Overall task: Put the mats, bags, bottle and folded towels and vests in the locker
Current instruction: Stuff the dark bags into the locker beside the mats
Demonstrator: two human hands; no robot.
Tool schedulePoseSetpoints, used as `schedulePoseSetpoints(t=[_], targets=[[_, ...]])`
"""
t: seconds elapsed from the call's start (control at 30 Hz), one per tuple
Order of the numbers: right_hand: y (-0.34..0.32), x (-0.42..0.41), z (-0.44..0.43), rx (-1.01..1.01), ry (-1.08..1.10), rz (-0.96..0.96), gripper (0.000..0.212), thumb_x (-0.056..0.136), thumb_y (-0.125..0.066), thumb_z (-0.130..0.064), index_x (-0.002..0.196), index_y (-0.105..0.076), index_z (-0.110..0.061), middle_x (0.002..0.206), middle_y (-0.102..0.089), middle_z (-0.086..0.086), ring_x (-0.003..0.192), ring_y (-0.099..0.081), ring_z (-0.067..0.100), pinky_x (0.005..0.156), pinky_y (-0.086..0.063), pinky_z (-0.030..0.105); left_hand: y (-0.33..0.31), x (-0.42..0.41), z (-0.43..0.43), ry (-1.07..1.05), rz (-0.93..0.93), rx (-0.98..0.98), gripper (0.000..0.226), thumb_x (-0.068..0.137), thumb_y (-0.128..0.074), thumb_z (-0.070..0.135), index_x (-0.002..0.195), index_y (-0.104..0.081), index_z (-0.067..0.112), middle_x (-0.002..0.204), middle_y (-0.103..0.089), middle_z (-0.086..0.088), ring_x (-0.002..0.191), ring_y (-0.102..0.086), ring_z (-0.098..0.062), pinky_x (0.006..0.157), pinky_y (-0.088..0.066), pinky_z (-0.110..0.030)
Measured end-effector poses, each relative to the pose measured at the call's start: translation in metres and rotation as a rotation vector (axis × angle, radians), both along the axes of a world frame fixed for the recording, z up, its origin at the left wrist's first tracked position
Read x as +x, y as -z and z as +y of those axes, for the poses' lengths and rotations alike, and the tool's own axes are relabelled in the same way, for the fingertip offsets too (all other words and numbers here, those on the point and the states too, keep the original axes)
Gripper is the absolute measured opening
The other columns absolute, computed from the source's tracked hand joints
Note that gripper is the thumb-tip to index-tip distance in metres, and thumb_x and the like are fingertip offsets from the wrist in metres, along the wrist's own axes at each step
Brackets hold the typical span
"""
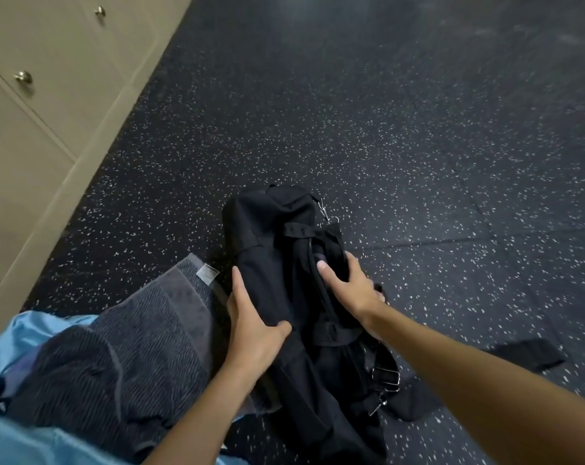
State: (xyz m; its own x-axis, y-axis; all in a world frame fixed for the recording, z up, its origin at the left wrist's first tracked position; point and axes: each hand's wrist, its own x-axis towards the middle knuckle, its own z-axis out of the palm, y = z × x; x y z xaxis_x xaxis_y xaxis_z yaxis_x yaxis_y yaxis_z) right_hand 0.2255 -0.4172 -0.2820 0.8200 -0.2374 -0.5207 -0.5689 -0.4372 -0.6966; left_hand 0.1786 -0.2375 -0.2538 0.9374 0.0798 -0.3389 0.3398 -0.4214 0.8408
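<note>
The black bag [284, 263] is cut off by the bottom edge. Most fingers of the right hand [348, 290] are concealed in the bag's folds, and the lower fingers of the left hand [254, 327] lie hidden against its side. The left forearm and the bag cover part of the grey towel [133, 347]. Print on its label [206, 273] is too small to read. The blue fabric [26, 333] and locker fronts [32, 112] are cut off at the left edge.

We see a dark rubber floor [385, 112] flecked with white, with seams between its tiles. Along the left stand beige cabinet doors [32, 129] with round metal knobs [23, 76]. Soft light glosses the far floor.
</note>
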Motion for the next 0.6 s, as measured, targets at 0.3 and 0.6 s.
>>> schedulePoseSetpoints(t=[0.3,0.6], targets=[[-0.013,0.006,0.032,0.331,-0.167,-0.072,0.121,0.070,-0.066,-0.075,0.157,0.003,-0.026,0.161,-0.008,-0.003,0.148,-0.020,0.017,0.121,-0.021,0.037,0.003,-0.001,-0.012,0.074,-0.057,-0.011,0.108,0.081,-0.076,0.006,0.157,-0.005,0.035,0.162,-0.011,0.008,0.146,-0.020,-0.004,0.108,-0.023,-0.012],[-0.009,0.001,0.054,0.151,-0.274,-0.124,0.090,0.085,-0.069,-0.035,0.155,-0.012,-0.026,0.140,-0.053,0.001,0.131,-0.047,0.022,0.107,-0.037,0.027,0.006,-0.019,0.001,0.030,0.084,-0.247,0.085,0.091,-0.061,0.002,0.156,-0.014,0.028,0.147,-0.031,0.016,0.112,-0.032,0.034,0.092,-0.030,0.002]])
